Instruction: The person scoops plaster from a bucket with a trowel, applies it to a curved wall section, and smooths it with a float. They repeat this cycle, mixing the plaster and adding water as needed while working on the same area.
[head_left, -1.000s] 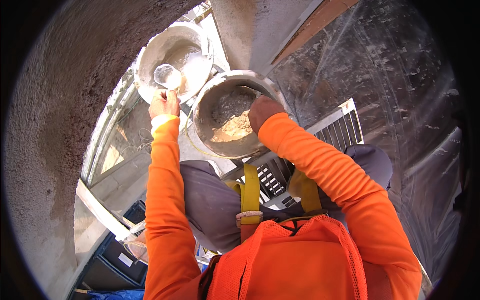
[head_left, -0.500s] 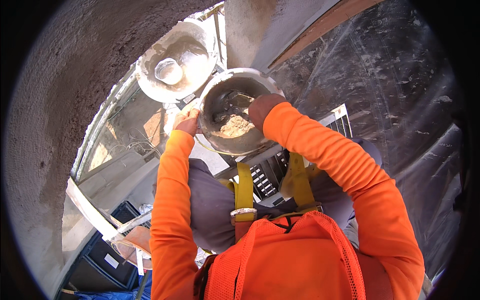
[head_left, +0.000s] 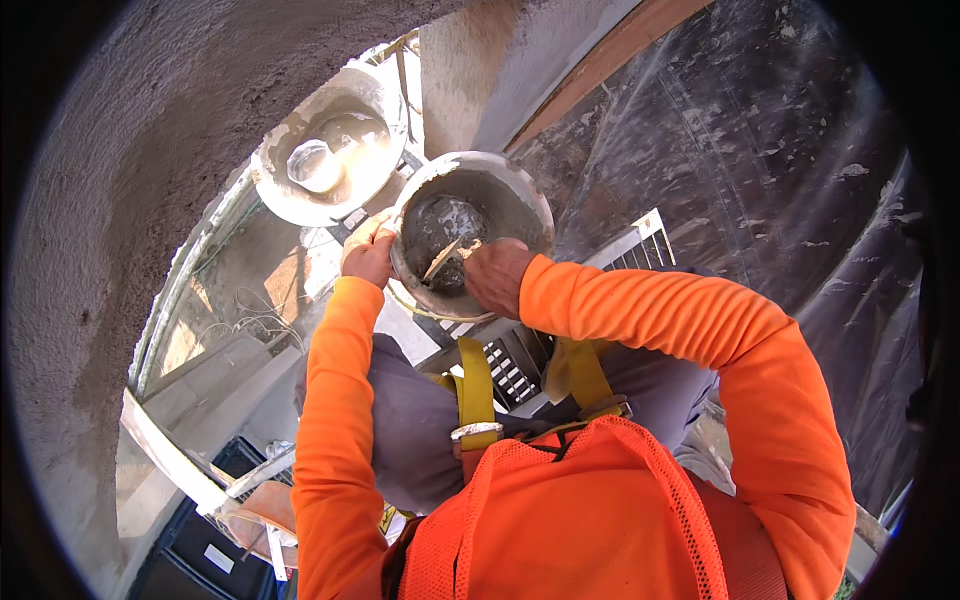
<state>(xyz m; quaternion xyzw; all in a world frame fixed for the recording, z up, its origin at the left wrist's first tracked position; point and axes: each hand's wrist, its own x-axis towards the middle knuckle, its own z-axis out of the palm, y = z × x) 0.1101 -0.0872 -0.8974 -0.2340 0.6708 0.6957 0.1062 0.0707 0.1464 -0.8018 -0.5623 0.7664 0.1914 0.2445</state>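
A worker's left hand (head_left: 368, 256) grips the rim of a mortar pan (head_left: 472, 232) to steady it, while the right hand (head_left: 497, 277), closed around a trowel (head_left: 441, 259), scoops wet mortar (head_left: 440, 222) beside a rough wall (head_left: 120, 180).

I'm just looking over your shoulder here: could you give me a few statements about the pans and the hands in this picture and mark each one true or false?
1. The left hand grips the rim of the nearer pan. True.
2. The nearer pan is empty. False: it holds dark grey wet mortar.
3. The right hand holds a tool inside the nearer pan. True.
4. The farther pan is held in a hand. False: no hand touches it.
5. The sleeves are blue. False: they are orange.
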